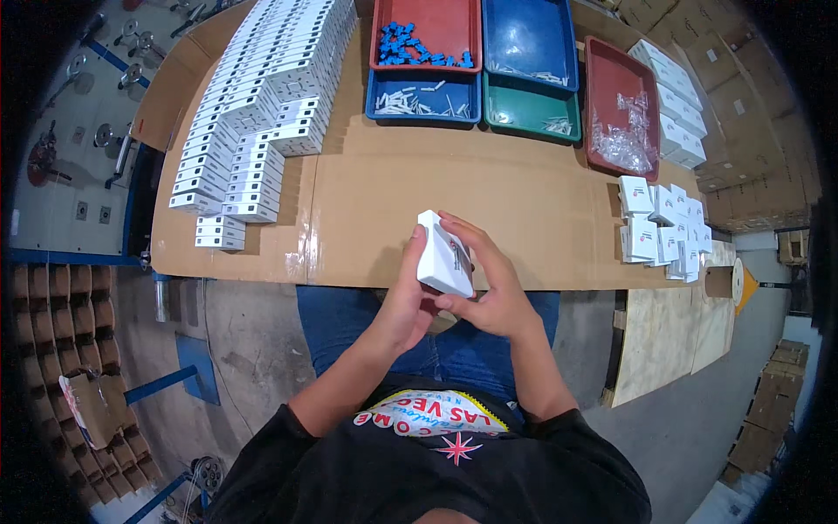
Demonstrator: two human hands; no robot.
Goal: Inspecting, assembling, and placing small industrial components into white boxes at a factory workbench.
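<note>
**A small white box held in both hands above the table edge**

A small white box is gripped between both hands, just in front of the near edge of the cardboard-covered table and above the lap in blue jeans. The left hand is cupped under and behind the box, its thumb laid up along the left side. The right hand is curled around the right side, with the fingers spread over the upper face and the fingertips pressed on the lower corner. Both forearms are raised from the lower edge and bent inward, so that the wrists are brought close together. The box is tilted, one corner pointing up.

The underside of the box and most of the left palm are hidden. A small dark mark is seen on the top face, but its detail cannot be made out.

Farther back, rows of white boxes are stacked on the left, a looser heap of white boxes lies on the right, and trays of small parts are set at the far edge. What the small parts are cannot be told.
</note>
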